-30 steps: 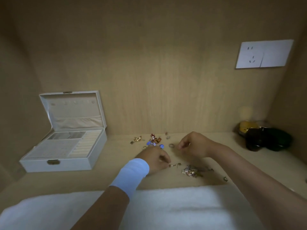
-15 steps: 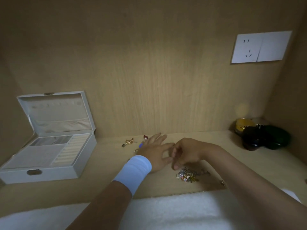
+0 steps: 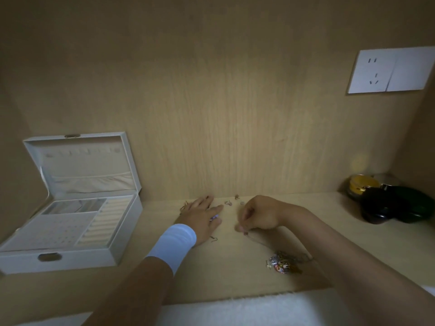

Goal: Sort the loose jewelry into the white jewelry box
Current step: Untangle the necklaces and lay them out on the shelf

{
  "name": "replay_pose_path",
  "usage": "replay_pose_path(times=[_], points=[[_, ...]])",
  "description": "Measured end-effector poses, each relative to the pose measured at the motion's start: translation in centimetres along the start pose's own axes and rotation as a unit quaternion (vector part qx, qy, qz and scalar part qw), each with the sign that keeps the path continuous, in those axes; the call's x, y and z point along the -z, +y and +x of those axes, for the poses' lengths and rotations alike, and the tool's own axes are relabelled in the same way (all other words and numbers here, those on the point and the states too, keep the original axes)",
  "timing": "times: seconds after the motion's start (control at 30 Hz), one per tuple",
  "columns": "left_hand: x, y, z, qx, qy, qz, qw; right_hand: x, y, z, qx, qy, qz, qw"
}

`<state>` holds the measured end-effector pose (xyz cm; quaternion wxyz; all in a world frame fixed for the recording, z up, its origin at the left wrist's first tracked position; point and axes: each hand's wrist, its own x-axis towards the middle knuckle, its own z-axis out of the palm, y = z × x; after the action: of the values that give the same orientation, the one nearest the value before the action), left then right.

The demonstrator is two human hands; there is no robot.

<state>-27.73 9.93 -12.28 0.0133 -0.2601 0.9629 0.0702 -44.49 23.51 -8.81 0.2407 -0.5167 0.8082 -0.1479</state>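
Pale wood tabletop [image 3: 223, 278], head view, dim light. The white jewelry box [image 3: 82, 257] stands at the left with its lid raised against the back panel and its compartments exposed, well apart from the loose jewelry.

The left hand [image 3: 202, 215], with a white wristband [image 3: 173, 243], lies palm down at the centre with its fingers straight. Its grip is open and it covers some pieces. A hook earring [image 3: 213, 239] lies just beside its heel, and a gold piece [image 3: 184, 205] shows at its left edge.

The right hand [image 3: 259, 214] has its fingers curled, and its grip pinches a small piece [image 3: 245, 233] against the tabletop. I cannot tell what kind of piece it is.

A few scattered bits [image 3: 227, 203] lie far, between the hands. A mixed heap [image 3: 283, 263] lies near, and the right forearm hides part of it.

Dark jars [image 3: 395, 204] and a yellow-topped jar [image 3: 361, 187] stand at the far right. A wall socket [image 3: 390, 70] sits above them, and a white cloth [image 3: 235, 309] runs along the near edge.
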Motion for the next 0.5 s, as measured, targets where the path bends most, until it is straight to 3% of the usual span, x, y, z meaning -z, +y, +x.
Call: replay_pose_path(times=[0.1, 0.3, 0.5], points=[[0.0, -0.8, 0.0, 0.020, 0.033, 0.022, 0.999, -0.5, -0.5, 1.3, -0.040, 0.104, -0.042, 0.993], [-0.7, -1.2, -1.7, 0.044, 0.003, 0.019, 0.999, -2.4, -2.6, 3.4, -0.083, 0.110, -0.090, 0.986], [-0.6, -4.7, -1.7, 0.076, 0.015, 0.006, 0.997, -5.2, -6.5, 6.4, -0.010, 0.106, -0.070, 0.992]])
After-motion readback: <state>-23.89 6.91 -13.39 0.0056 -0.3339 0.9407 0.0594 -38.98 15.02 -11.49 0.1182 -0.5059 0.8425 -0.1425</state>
